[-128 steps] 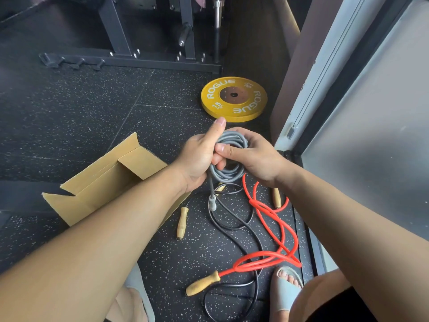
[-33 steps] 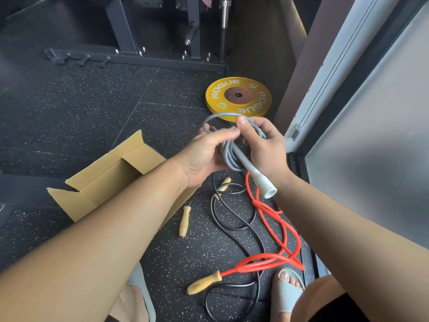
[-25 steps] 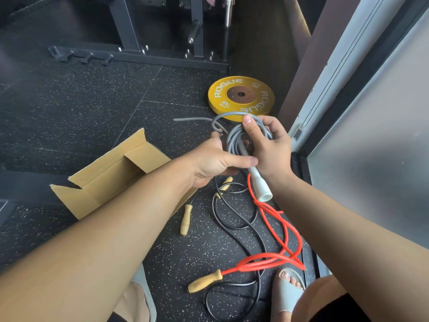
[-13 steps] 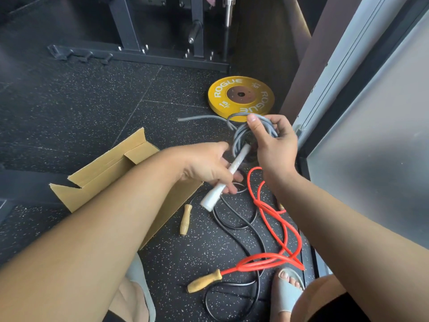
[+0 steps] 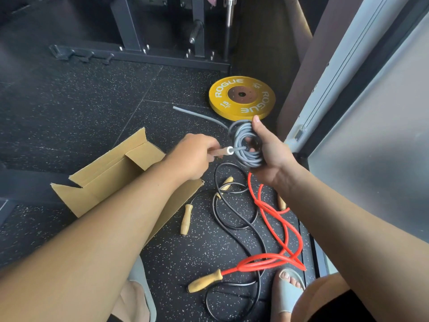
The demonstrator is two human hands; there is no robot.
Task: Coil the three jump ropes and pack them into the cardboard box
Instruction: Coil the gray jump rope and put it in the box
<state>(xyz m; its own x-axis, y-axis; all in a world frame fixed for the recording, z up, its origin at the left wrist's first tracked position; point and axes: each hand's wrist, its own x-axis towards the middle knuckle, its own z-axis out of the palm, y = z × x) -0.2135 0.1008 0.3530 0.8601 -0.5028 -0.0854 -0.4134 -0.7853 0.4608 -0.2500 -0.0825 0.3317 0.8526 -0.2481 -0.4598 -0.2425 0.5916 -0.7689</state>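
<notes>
**Grey rope coiled in the right hand, its handle drawn out by the left**

The grey jump rope (image 5: 247,145) is a tight bundle of loops held upright above the floor in the right hand (image 5: 270,156), whose fingers wrap around the coil's right side, the thumb pointing up past its top. One grey handle (image 5: 195,115) sticks out free to the upper left. The left hand (image 5: 193,156) is closed around the other, white-tipped handle (image 5: 226,151), which passes through the coil's middle.

The cardboard box (image 5: 111,173) lies open on the speckled floor, just left of the hands. The black jump rope (image 5: 234,212) and the red jump rope (image 5: 276,231) sprawl loose on the floor beneath the hands, crossing each other, their wooden handles scattered about.

The left forearm covers much of the box, so its inside cannot be seen. The left hand hides most of the handle it grips. One wooden handle is half hidden behind the right wrist. A yellow weight plate (image 5: 241,97) lies flat beyond the coil.
</notes>
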